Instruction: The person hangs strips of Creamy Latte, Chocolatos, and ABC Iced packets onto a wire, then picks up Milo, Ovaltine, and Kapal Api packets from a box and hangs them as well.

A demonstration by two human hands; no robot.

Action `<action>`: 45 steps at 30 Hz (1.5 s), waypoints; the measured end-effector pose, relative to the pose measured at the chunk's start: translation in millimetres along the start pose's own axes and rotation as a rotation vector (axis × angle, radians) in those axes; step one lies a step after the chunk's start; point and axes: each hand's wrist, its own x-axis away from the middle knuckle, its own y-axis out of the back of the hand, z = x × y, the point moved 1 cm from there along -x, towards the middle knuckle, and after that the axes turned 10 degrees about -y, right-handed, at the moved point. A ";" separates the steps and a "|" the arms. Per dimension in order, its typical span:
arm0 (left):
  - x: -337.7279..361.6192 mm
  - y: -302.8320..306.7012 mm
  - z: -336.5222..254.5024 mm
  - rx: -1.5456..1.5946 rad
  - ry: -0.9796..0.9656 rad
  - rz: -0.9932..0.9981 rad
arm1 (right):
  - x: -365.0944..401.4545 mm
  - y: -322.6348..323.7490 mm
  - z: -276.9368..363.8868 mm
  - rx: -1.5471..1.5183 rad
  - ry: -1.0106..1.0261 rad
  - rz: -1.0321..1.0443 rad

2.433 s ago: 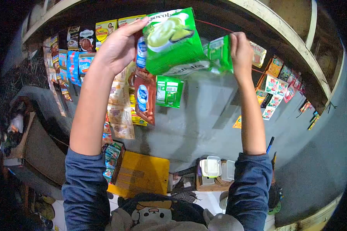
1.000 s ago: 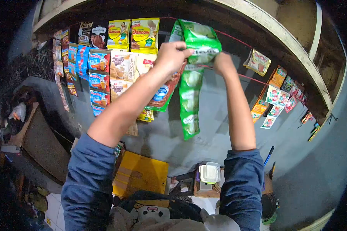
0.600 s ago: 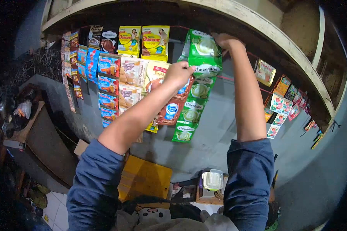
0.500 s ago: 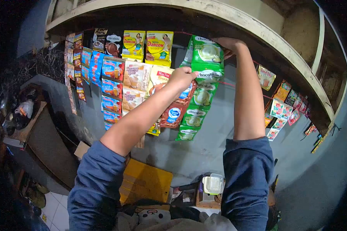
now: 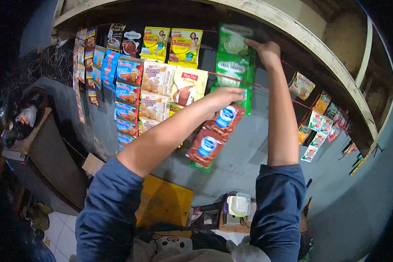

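A strip of green Chocolatos sachets (image 5: pixel 230 67) hangs in front of me, slightly blurred, with a red string crossing it. My right hand (image 5: pixel 268 52) is at its upper right edge, a finger and thumb closed on that edge; the other fingers are partly hidden. Lower down, my left hand (image 5: pixel 226 98) is closed around the strip's lower part, just above a strip of red-brown sachets with a blue-and-white logo (image 5: pixel 209 142). A green sachet end shows beneath the brown ones. To the left hangs a yellow Max Tea sachet (image 5: pixel 189 87).
Yellow Dancow sachets (image 5: pixel 183 47), Creamy Latte sachets (image 5: pixel 156 78) and blue Good Day sachets (image 5: pixel 127 94) hang at left. More sachets (image 5: pixel 316 122) hang at right. The wooden shelf edge (image 5: pixel 288 26) arches overhead. Below are a yellow panel (image 5: pixel 163 201) and a plastic container (image 5: pixel 239 205).
The green strip's upper part has shifted up and now lies behind the lower red string. My left hand has moved right and down, and the brown sachets have swung right, covering the green lower end.
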 end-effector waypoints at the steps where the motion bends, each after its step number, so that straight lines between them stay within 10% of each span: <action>1: -4.5 1.8 1.8 0.004 0.000 -0.006 | 4.9 -2.9 -1.9 0.002 0.004 0.006; 14: 25.8 11.9 43.6 -0.181 -0.228 -0.024 | 55.7 -20.4 -8.4 0.310 0.354 -0.526; 16: 50.0 19.5 26.2 -0.151 -0.275 -0.051 | 73.5 -16.9 1.2 0.055 0.314 -0.391; 20: 79.8 48.3 4.2 -0.105 -0.348 -0.223 | 123.9 -5.3 12.5 -0.074 0.392 0.638; 23: 106.1 64.4 -26.6 0.087 -0.463 -0.263 | 155.6 -26.9 29.3 -0.158 0.561 0.863; 38: 194.6 280.0 -111.4 -0.134 -0.576 -0.543 | 130.0 -240.9 239.1 -0.419 0.484 0.299; 42: 200.2 366.2 -114.7 0.011 -0.254 -0.507 | 98.3 -265.8 320.3 -0.183 0.889 -0.178; 45: 190.6 426.4 -140.6 -0.102 -0.395 -0.331 | 62.6 -289.1 367.7 -0.024 1.132 -0.462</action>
